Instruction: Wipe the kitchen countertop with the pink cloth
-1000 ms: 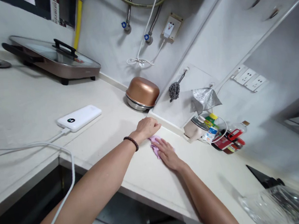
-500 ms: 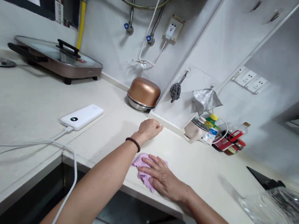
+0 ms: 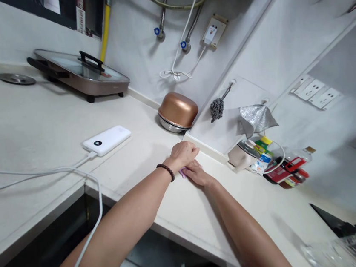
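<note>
My right hand (image 3: 197, 173) presses a pink cloth (image 3: 183, 173) against the pale countertop (image 3: 186, 209). Only a small edge of the cloth shows; the hand covers most of it. Just beyond, my left hand (image 3: 184, 153) is closed in a fist over the counter and partly overlaps the right fingertips. What it holds, if anything, is hidden. A dark beaded bracelet (image 3: 166, 172) circles the left wrist. Behind the fist, a copper-coloured bowl (image 3: 178, 107) lies upside down on a steel bowl (image 3: 171, 126) in the corner.
On the left are a white power bank (image 3: 107, 141) with a cable and a lidded electric pan (image 3: 88, 81). A pot (image 3: 243, 154) and bottles stand at right, near a clear plastic container (image 3: 345, 251). A dark counter opening (image 3: 63, 232) is in front.
My right hand has slid the cloth forward from near the counter's front edge to beside my left fist. My left hand stays closed in about the same place. The view has shifted slightly.
</note>
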Motion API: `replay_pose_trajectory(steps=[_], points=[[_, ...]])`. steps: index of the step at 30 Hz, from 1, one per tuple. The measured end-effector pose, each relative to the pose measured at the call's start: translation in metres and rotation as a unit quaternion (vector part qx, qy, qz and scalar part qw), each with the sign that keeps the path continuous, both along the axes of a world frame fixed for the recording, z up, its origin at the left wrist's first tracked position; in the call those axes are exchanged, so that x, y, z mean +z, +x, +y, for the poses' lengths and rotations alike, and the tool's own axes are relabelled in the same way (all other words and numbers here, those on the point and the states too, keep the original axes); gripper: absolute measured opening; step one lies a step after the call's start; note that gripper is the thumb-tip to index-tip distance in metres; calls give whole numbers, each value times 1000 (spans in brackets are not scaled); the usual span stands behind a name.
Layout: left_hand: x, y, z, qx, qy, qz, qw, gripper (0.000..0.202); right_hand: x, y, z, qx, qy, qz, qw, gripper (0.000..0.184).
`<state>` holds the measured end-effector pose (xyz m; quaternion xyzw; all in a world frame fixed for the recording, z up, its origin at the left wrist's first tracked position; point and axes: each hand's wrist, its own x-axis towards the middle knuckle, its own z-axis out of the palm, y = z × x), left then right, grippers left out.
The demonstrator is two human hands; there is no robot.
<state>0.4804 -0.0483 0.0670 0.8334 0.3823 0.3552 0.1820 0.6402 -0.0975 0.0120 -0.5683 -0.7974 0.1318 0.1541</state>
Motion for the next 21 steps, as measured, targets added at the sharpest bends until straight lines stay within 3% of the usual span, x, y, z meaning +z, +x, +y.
replay_pose_trajectory(steps=[2, 5, 9, 16, 19, 21], points=[[-4, 1, 4, 14, -4, 5, 1000, 41, 8, 7, -2, -33, -12, 112, 993, 46], [-15, 7, 5, 1, -16, 30, 999, 41, 24, 23, -20, -110, 41, 241, 963, 53], [-34, 20, -4, -44, -18, 111, 993, 29, 35, 48, -56, -163, 107, 249, 949, 47], [-49, 27, -3, -23, -18, 168, 985, 36, 12, 74, -86, -241, 200, 236, 920, 45], [-48, 17, 8, 29, -55, 183, 981, 34, 6, 81, -86, -261, 194, 244, 914, 48], [-45, 7, 16, 95, -87, 192, 973, 36, 5, 82, -86, -263, 177, 248, 915, 48]])
